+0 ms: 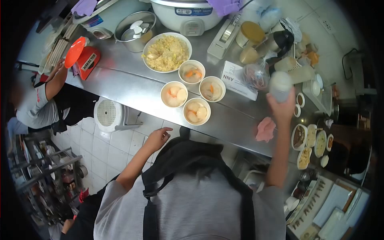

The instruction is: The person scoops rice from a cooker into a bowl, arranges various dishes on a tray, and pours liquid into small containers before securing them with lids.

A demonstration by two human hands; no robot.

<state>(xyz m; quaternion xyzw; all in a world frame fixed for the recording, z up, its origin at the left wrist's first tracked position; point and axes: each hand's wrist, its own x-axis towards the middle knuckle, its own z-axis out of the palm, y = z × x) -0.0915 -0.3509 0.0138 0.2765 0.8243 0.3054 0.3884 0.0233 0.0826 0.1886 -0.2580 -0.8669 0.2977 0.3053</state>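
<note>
My right hand [281, 106] is wrapped round a pale, white-topped shaker [281, 86] at the right of the steel table. Off the table's front edge hangs my left hand [158, 139], its fingers loosely bent and apart, holding nothing. Several white paper cups of pale broth stand in a cluster, among them a front cup [197, 111], a left cup [174, 94], a back cup [191, 72] and a right cup [212, 89]. Orange pieces and pale round pieces show in them. Behind the cups sits a bowl of fried rice [167, 52].
A white box [240, 80], a tape dispenser [225, 35] and a pink cloth [265, 129] lie on the table [132, 86]. At the back stand a rice cooker [188, 20] and a metal pot [136, 31]. A co-worker [38, 102] is by the red scale [89, 62]; a stool [108, 114] stands below.
</note>
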